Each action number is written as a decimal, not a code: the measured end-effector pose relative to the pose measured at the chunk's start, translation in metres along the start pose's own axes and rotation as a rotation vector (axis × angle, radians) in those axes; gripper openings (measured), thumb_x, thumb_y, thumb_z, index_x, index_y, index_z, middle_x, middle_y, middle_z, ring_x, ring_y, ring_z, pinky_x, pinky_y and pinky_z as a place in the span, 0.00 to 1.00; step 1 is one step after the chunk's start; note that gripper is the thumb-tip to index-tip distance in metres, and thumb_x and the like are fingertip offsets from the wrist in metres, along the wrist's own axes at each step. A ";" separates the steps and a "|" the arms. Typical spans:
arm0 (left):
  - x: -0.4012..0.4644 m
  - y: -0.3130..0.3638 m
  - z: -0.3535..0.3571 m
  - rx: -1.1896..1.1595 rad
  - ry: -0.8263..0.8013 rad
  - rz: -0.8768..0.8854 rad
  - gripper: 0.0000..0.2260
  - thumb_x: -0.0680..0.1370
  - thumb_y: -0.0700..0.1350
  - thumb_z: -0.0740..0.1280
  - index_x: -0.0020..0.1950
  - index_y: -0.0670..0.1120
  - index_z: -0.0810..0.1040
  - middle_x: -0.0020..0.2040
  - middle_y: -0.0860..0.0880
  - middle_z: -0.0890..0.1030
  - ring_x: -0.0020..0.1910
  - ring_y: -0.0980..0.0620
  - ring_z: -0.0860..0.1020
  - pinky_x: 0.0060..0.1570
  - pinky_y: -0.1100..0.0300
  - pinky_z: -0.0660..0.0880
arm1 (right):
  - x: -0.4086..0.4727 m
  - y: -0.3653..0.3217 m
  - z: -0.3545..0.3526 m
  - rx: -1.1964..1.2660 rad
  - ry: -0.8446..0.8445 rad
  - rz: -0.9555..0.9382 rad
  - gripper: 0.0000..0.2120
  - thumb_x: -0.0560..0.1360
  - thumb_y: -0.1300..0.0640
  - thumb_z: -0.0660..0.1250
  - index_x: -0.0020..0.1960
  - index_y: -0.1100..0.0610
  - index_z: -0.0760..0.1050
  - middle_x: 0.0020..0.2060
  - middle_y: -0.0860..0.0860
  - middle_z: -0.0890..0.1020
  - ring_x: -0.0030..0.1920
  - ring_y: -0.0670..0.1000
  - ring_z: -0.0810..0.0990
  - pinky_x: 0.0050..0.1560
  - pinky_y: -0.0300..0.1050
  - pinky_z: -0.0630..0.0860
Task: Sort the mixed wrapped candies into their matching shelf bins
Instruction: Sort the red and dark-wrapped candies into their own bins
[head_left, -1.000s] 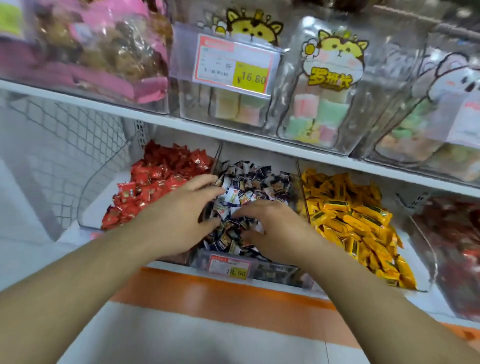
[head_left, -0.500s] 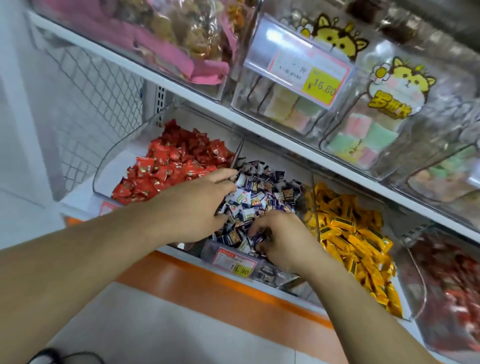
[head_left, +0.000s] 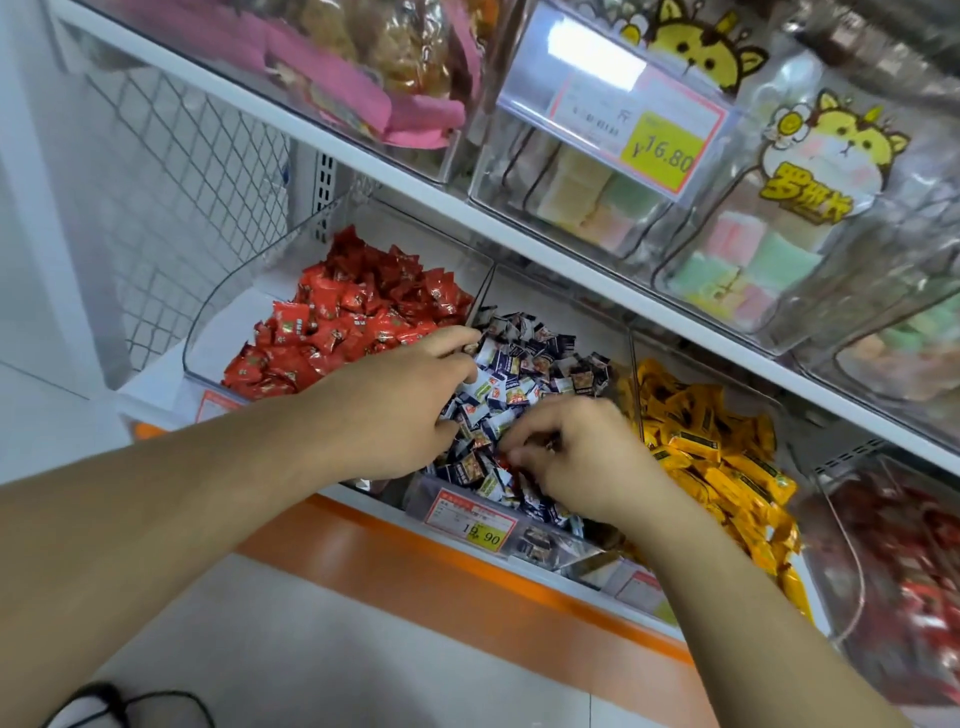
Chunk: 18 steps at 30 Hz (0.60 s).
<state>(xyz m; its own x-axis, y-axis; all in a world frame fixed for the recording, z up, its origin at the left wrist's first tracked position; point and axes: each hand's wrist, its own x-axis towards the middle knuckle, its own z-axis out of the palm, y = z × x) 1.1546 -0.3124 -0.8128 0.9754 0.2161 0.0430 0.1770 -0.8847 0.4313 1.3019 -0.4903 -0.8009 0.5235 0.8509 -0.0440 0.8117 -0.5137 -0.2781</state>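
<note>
Since 0.5 s ago, right hand has curled tighter, fingertips pinching a small red candy amid the dark-blue wrapped candies in the middle bin. Left hand lies spread across them, between red candies and yellow candies.

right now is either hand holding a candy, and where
The right hand pinches something small and red at its fingertips; which part cannot be told. The left hand shows no hold.
</note>
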 end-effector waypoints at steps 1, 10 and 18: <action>-0.001 0.000 0.000 0.002 0.001 -0.003 0.16 0.81 0.50 0.67 0.68 0.54 0.70 0.81 0.65 0.46 0.38 0.74 0.73 0.30 0.65 0.64 | -0.001 -0.002 0.005 0.012 -0.076 0.011 0.09 0.77 0.59 0.73 0.49 0.45 0.87 0.44 0.39 0.85 0.47 0.37 0.81 0.55 0.38 0.80; -0.003 0.004 0.001 0.002 0.022 0.024 0.16 0.82 0.47 0.67 0.69 0.51 0.71 0.82 0.62 0.47 0.39 0.86 0.64 0.33 0.72 0.69 | 0.006 0.013 0.018 -0.051 -0.026 0.125 0.24 0.75 0.60 0.73 0.68 0.41 0.79 0.61 0.44 0.84 0.61 0.49 0.82 0.61 0.51 0.81; -0.005 0.006 0.000 0.012 0.021 0.027 0.15 0.82 0.46 0.66 0.69 0.50 0.71 0.82 0.62 0.46 0.38 0.87 0.63 0.32 0.71 0.69 | 0.012 0.012 0.026 -0.036 -0.046 0.138 0.16 0.75 0.56 0.75 0.59 0.41 0.83 0.51 0.41 0.85 0.54 0.48 0.82 0.57 0.52 0.83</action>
<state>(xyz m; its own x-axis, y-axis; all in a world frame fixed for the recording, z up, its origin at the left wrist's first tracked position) 1.1510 -0.3186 -0.8101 0.9769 0.2007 0.0739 0.1522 -0.8952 0.4189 1.3108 -0.4837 -0.8296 0.6188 0.7757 -0.1240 0.7422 -0.6290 -0.2313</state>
